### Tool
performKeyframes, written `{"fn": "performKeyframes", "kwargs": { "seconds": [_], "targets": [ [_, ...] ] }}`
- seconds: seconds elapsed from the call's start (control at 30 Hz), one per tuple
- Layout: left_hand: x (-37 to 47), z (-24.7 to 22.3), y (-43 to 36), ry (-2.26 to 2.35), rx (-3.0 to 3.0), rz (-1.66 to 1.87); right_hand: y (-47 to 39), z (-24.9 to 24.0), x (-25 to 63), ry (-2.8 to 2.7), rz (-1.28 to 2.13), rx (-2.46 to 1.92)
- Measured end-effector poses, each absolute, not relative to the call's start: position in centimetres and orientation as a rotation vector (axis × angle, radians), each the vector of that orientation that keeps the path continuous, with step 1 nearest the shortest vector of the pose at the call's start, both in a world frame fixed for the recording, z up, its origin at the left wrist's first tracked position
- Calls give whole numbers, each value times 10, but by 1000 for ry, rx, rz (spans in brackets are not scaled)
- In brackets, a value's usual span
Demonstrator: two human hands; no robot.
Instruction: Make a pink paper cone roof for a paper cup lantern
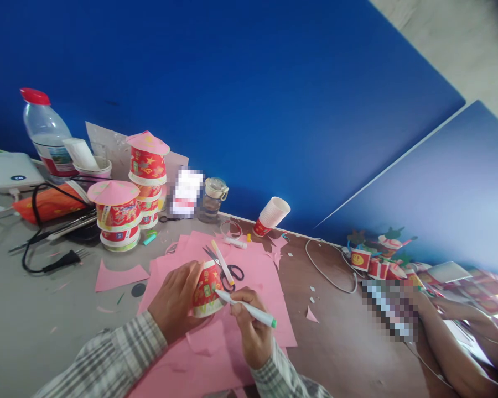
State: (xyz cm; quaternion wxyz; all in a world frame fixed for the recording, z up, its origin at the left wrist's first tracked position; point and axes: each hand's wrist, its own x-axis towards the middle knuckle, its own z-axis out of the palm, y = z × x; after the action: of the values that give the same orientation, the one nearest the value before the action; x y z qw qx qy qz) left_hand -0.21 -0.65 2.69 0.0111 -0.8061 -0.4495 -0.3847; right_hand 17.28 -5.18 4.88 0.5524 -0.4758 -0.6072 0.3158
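Note:
A red paper cup (206,293) with green and gold patterns rests upside down on pink paper sheets (269,309). My left hand (177,296) is wrapped around its left side. In my right hand (251,323) is a white marker pen (253,314) with a green end, its tip against the cup's right side. Just behind the cup lie black-handled scissors (237,272) and a yellow-and-white marker (223,262), the marker partly across the scissors.
Stacked cup towers with pink cone roofs (113,192) stand at the left, near a bottle (50,138) and a black plug cable (62,261). Farther back are a lidded water jar (213,199) and stacked paper cups (271,215). Another person's arms (452,342) are at the right.

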Motion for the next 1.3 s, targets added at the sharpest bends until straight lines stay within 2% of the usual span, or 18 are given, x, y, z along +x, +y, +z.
{"fn": "performKeyframes", "kwargs": {
  "seconds": [1.3],
  "targets": [
    [-2, 29, -6, -1382, -2484, -1195, -47, 51, 170, -1451, 680, -1115]
  ]
}}
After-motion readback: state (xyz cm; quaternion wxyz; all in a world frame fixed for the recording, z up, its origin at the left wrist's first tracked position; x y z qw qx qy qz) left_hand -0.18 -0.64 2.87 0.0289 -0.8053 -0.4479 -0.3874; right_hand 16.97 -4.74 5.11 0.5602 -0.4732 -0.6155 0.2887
